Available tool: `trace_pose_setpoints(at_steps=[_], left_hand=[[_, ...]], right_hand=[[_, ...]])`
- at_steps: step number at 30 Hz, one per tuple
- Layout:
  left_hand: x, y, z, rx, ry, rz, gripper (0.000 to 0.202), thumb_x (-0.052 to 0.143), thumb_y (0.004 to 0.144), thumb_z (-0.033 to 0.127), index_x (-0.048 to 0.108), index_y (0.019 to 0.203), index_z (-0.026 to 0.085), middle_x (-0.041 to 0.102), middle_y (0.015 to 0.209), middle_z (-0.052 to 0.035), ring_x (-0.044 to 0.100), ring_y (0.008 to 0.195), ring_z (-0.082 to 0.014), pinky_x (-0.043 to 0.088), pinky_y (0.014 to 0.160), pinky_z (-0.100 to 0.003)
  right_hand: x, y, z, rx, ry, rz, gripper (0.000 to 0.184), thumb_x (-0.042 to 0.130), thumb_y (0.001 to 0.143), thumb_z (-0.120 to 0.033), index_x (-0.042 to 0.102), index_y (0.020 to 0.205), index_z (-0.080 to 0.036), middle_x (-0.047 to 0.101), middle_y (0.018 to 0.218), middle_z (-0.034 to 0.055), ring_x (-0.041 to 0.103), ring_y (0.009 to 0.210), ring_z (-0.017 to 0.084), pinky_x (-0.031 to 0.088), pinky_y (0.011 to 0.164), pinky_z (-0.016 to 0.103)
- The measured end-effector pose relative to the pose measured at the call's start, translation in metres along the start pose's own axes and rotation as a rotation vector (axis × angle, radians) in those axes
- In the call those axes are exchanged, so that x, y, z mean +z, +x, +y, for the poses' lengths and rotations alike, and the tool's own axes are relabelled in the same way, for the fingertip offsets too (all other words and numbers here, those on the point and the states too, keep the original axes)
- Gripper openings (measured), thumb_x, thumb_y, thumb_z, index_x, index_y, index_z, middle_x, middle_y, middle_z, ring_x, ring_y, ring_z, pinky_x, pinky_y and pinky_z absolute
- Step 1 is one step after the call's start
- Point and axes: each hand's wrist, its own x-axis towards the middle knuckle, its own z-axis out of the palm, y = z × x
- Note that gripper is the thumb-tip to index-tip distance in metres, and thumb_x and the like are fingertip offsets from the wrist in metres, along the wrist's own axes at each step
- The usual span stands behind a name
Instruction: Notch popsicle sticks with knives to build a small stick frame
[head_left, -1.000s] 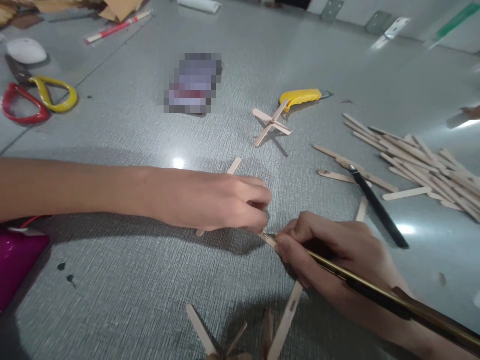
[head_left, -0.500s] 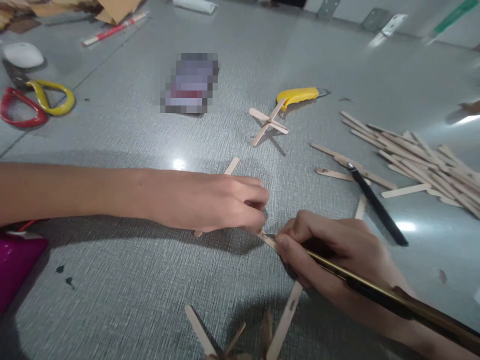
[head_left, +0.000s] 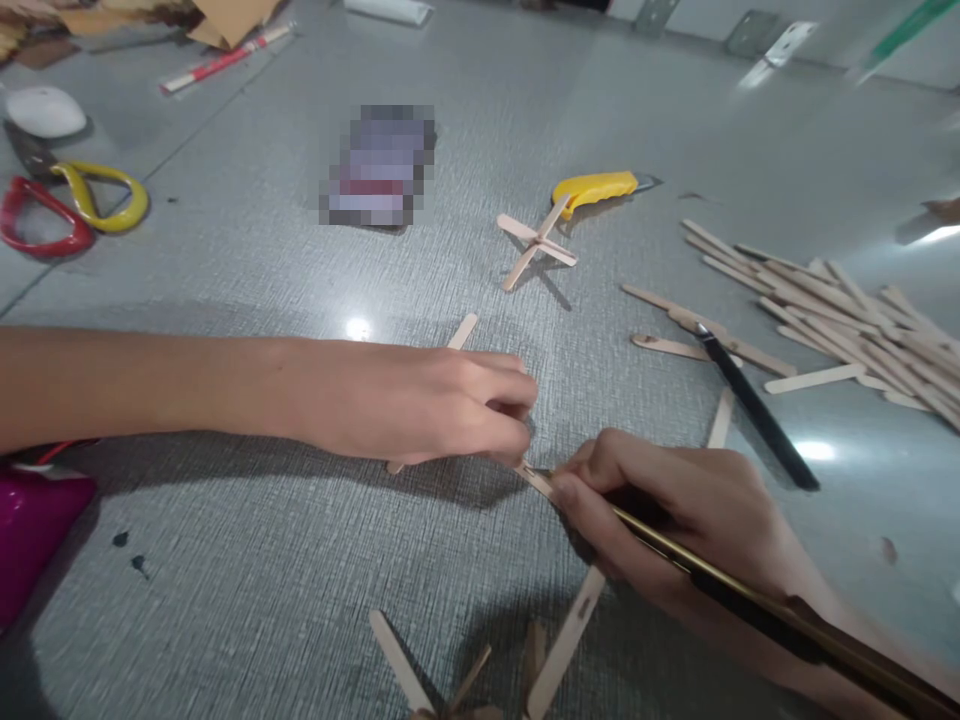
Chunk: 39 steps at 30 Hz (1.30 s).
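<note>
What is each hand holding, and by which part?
The right hand pinches a gold tool near its tip. The left hand curls over a wooden stick; its grip is hidden.

No txt, labels, brands, nos. or signs legible anywhere in head-cam view.

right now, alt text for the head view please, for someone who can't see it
The right hand holds a gold tool, its tip at a wooden stick beside the left hand. Beyond lie a stick cross and a yellow cutter, with piled sticks toward the right.
</note>
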Motion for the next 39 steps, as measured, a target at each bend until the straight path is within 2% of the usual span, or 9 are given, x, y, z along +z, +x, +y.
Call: trace_pose_setpoints(at_steps=[13, 22, 29, 39], left_hand=[[-0.0005, -0.0003, -0.0008, 0.035, 0.008, 0.015, 0.027, 0.050, 0.094, -0.008, 0.070, 0.097, 0.010, 0.061, 0.097, -0.0090, 0.055, 0.091, -0.0190, 0.045, 0.072, -0.027], [0.0004, -0.0002, -0.0001, 0.015, -0.005, 0.023, 0.028, 0.048, 0.097, -0.005, 0.068, 0.095, 0.015, 0.062, 0.094, -0.0068, 0.057, 0.094, -0.0187, 0.045, 0.073, -0.026], [0.0013, -0.0012, -0.0012, 0.043, 0.012, 0.058, 0.029, 0.052, 0.092, -0.009, 0.070, 0.097, 0.012, 0.062, 0.095, -0.0080, 0.058, 0.093, -0.0191, 0.046, 0.070, -0.026], [0.0042, -0.0012, -0.0021, 0.070, 0.005, 0.106, 0.028, 0.047, 0.102, 0.000, 0.072, 0.097, 0.012, 0.064, 0.094, -0.0094, 0.058, 0.090, -0.0187, 0.046, 0.073, -0.026]], right_hand=[[-0.0030, 0.0010, 0.0025, 0.006, 0.046, -0.038, 0.033, 0.056, 0.104, -0.021, 0.044, 0.074, -0.024, 0.054, 0.058, -0.0091, 0.045, 0.045, 0.007, 0.033, 0.047, 0.025], [-0.0017, 0.0006, 0.0036, 0.004, 0.065, -0.031, 0.032, 0.056, 0.103, -0.020, 0.046, 0.073, -0.024, 0.054, 0.058, -0.0086, 0.044, 0.046, 0.006, 0.033, 0.046, 0.024], [-0.0004, -0.0029, 0.0027, 0.089, 0.108, 0.013, 0.030, 0.058, 0.102, -0.023, 0.052, 0.073, -0.025, 0.056, 0.053, -0.0079, 0.052, 0.044, 0.008, 0.035, 0.044, 0.024], [0.0019, 0.0010, 0.0030, 0.115, 0.117, 0.001, 0.030, 0.060, 0.105, -0.030, 0.057, 0.075, -0.024, 0.056, 0.049, -0.0092, 0.048, 0.039, 0.006, 0.035, 0.041, 0.021]])
